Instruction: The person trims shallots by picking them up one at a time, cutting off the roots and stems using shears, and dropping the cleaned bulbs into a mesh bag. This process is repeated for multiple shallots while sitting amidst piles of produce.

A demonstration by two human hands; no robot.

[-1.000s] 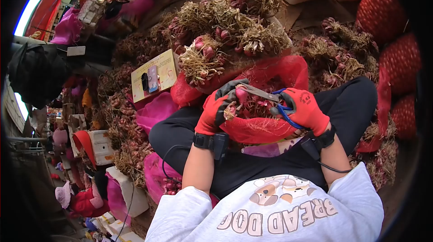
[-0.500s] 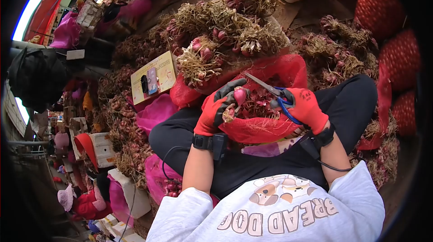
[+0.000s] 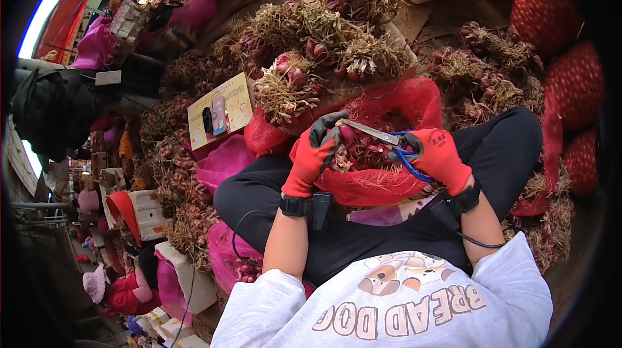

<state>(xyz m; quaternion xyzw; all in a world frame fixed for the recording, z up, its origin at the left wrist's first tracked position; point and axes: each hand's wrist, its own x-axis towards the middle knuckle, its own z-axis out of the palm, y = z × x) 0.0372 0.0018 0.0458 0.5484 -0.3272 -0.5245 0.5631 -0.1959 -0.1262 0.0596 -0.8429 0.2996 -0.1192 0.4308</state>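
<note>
My left hand, in a red and black work glove, grips a small shallot by its upper side. Scissors with blue handles sit in my gloved right hand, fingers wrapped through the loops. Their blades point left and reach right up to the shallot's top. Below both hands lies an opened red mesh bag holding loose shallots and dry skins. Just beyond the bag, bundles of shallots with dried stalks are heaped up.
A yellow box lid carrying a phone lies to the left. Full red mesh sacks line the right side. Pink mesh bags spread by my left knee. Another person in red sits at lower left among foam boxes.
My left hand has turned the shallot and lifted its stem end towards the blades. The scissors have swung down and closed in from an open spread, now meeting the shallot's top.
</note>
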